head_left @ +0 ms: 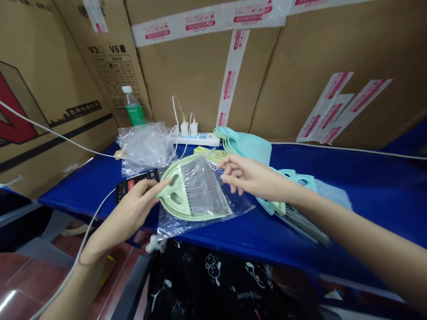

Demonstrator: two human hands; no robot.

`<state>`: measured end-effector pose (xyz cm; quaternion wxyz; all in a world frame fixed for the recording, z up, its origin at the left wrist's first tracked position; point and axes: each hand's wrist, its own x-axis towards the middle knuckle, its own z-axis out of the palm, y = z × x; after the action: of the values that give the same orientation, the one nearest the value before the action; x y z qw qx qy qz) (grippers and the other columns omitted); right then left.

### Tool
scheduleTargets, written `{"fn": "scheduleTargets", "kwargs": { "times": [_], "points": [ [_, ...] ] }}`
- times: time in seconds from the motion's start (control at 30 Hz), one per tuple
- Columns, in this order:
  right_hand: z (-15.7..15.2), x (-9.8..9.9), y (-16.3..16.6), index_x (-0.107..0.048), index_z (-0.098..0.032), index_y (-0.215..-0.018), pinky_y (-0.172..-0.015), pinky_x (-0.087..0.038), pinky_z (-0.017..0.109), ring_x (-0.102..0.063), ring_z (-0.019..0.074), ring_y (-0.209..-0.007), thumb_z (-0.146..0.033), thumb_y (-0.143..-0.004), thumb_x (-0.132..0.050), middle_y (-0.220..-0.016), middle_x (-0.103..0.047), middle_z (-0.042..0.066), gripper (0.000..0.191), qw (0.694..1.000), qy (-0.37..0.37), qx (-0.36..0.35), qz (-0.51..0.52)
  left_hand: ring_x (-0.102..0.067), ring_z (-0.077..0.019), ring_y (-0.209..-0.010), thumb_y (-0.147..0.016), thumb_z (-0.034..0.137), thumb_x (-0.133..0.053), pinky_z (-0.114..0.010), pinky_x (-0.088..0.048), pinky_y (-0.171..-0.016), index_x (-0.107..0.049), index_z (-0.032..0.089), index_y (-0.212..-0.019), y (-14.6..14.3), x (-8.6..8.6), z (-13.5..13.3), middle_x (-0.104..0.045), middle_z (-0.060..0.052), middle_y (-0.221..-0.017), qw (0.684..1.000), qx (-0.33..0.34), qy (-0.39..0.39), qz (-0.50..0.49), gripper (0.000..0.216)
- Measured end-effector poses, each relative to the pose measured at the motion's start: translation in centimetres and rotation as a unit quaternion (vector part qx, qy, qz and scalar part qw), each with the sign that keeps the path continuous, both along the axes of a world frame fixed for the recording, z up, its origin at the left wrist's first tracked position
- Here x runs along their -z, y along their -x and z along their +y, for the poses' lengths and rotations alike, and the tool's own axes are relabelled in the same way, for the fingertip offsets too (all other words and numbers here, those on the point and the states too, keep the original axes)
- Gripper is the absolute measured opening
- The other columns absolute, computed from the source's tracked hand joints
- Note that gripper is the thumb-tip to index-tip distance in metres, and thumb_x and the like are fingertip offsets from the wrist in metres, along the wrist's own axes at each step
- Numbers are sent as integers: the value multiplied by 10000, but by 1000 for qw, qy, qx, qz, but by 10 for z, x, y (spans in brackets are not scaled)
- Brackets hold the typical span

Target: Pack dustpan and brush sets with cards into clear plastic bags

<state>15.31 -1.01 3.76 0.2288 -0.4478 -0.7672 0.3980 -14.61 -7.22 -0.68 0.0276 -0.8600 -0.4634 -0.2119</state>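
Note:
A pale green dustpan (171, 208) with a matching small brush (202, 189), its grey bristles pointing right, lies in a clear plastic bag (176, 227) at the front of the blue table. My left hand (136, 202) grips the dustpan's narrow left end, thumb and fingers closed on it. Just right of the bristles hovers my right hand (245, 175), its fingers loosely bent and apart, with nothing visible in them. Behind that hand stand stacked light blue dustpans (255, 149). Light blue and green brushes (300, 178) lie under and beyond my right forearm, partly hidden.
Clear plastic bags (145, 149) are piled at the back left, before a bottle with a green label (134, 109). A power strip (203, 139) with white chargers lies along the cardboard wall (193, 66). A phone (125, 189) sits beside my left hand; a cable crosses there.

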Motion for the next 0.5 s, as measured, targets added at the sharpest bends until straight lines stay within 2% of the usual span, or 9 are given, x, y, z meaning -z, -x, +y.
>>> {"fn": "scheduleTargets", "kwargs": {
  "times": [0.13, 0.23, 0.37, 0.5],
  "points": [
    [-18, 19, -17, -472, -177, -1299, -504, -546, 259, -592, 125, -542, -313, -908, -537, -686, -603, -15, 419, 988, 136, 12, 78, -574, -195, -1063, -962, 96, -313, -336, -526, -901, -508, 361, -1385, -17, -6, 6, -552, -69, -1177, 999, 38, 7, 25, 535],
    [-17, 21, -26, -495, -212, -1336, -594, -581, 266, -660, 148, -692, -323, -919, -537, -816, -672, 38, 434, 966, 203, 17, 157, -556, -196, -1087, -951, 73, -308, -356, -520, -920, -551, 339, -1344, -27, -11, 12, -540, -73, -1185, 997, 68, -6, 35, 534],
    [-14, 17, -33, -410, -219, -1437, -693, -598, 286, -695, 166, -843, -285, -935, -500, -1063, -701, 105, 514, 937, 271, 10, 222, -555, -192, -1078, -965, 85, -313, -364, -520, -912, -537, 302, -1350, -36, -17, 22, -536, -84, -1166, 995, 94, -20, 30, 495],
    [-13, 15, -37, -348, -201, -1486, -731, -609, 310, -707, 179, -853, -265, -908, -524, -1090, -706, 118, 607, 925, 292, 8, 241, -563, -195, -1051, -986, 122, -321, -370, -525, -889, -559, 270, -1320, -40, -20, 33, -543, -91, -1149, 993, 113, -21, 21, 436]
  ]
}}
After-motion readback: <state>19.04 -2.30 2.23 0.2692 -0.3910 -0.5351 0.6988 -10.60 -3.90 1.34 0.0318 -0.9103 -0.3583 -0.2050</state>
